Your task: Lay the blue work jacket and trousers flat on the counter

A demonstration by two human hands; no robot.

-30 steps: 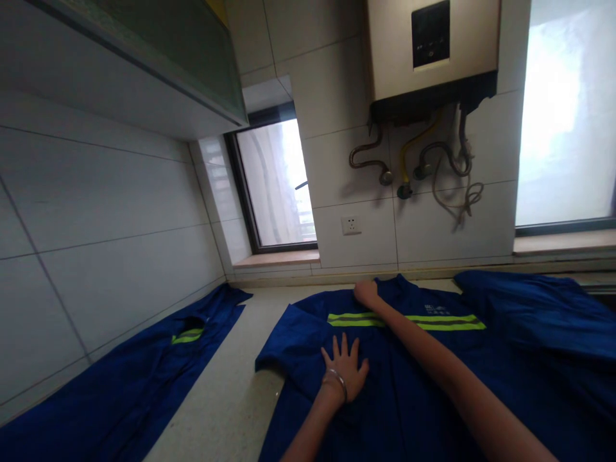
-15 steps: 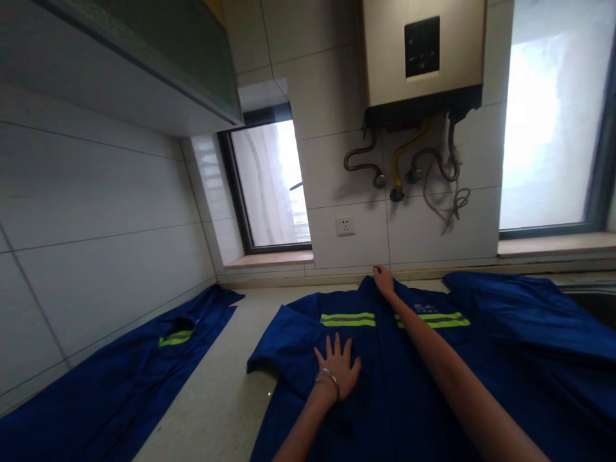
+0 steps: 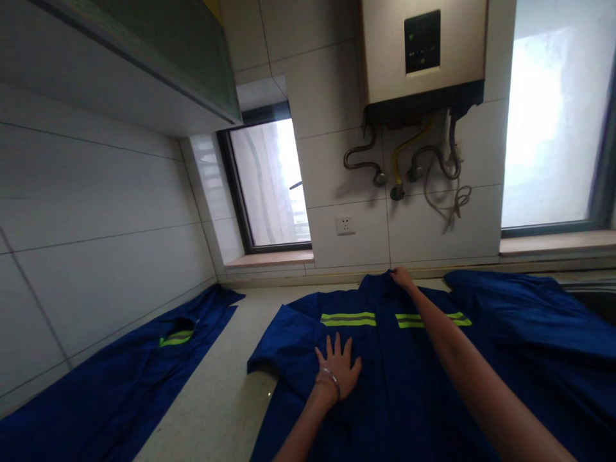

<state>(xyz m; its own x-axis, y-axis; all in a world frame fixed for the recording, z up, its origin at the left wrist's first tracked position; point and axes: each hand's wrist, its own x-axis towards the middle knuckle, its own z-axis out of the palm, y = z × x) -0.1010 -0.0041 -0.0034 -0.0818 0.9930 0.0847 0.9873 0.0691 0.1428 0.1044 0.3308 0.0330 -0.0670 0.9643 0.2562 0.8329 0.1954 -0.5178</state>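
The left hand [image 3: 339, 372], with a metal bangle [image 3: 330, 382] at the wrist, lies palm down on the front of a blue work jacket [image 3: 382, 398]; its fingers are spread wide and rest on the cloth, gripping none of it. The jacket is laid front up on the pale countertop [image 3: 216, 378], collar toward the wall, with a yellow-green reflective strip [image 3: 347, 319] across each side of the chest; the right forearm crosses the farther-right one. Farther off, the right hand [image 3: 402, 280] has its fingertips closed together on the edge of the jacket's stand-up collar [image 3: 375, 282]. Bunched blue cloth [image 3: 529, 308] lies to the right; whether it is a sleeve or a separate garment, I cannot tell. A second blue garment [image 3: 115, 378] lies along the left wall, well apart from the jacket, showing a smaller yellow-green patch [image 3: 176, 338].

Behind the counter, the tiled wall bears a power socket [image 3: 344, 225], between a narrow window [image 3: 269, 186] and a frosted pane [image 3: 553, 128]. Above hangs a wall-mounted water heater [image 3: 462, 51], a yellow pipe [image 3: 397, 157] and a looped cord [image 3: 455, 208] beneath. Its black control panel [image 3: 422, 42] shows a green dot and pale markings too small to read.
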